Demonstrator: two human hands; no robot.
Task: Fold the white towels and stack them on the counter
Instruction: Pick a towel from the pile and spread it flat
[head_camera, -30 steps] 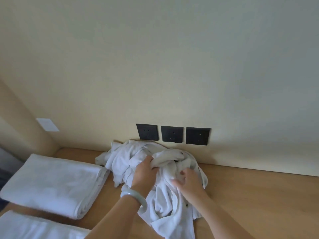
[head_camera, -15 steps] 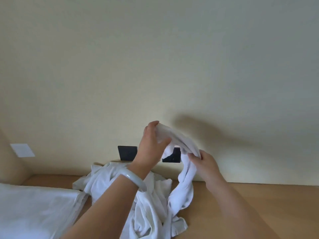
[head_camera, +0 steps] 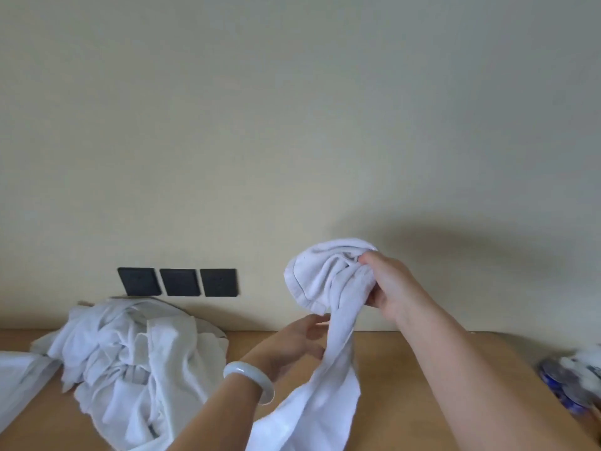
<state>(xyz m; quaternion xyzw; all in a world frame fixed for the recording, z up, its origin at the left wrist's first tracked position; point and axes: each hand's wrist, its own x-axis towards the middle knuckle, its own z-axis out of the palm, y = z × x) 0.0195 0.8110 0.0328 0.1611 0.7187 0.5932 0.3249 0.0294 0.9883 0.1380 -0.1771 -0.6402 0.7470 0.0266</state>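
towel: white terry towel [head_camera: 328,278], bunched, above smooth tan wooden bench [head_camera: 406,385], right of centre
right hand [head_camera: 387,288]: grip clenched on rumpled top
left hand [head_camera: 299,340]: grip curled round hanging twisted length

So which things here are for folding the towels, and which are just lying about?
For the job: the towel in the right hand, the crumpled towel pile, the folded towel at the left edge, the counter.
Just lying about: the three black wall sockets, the blurry blue and white things at the right edge.
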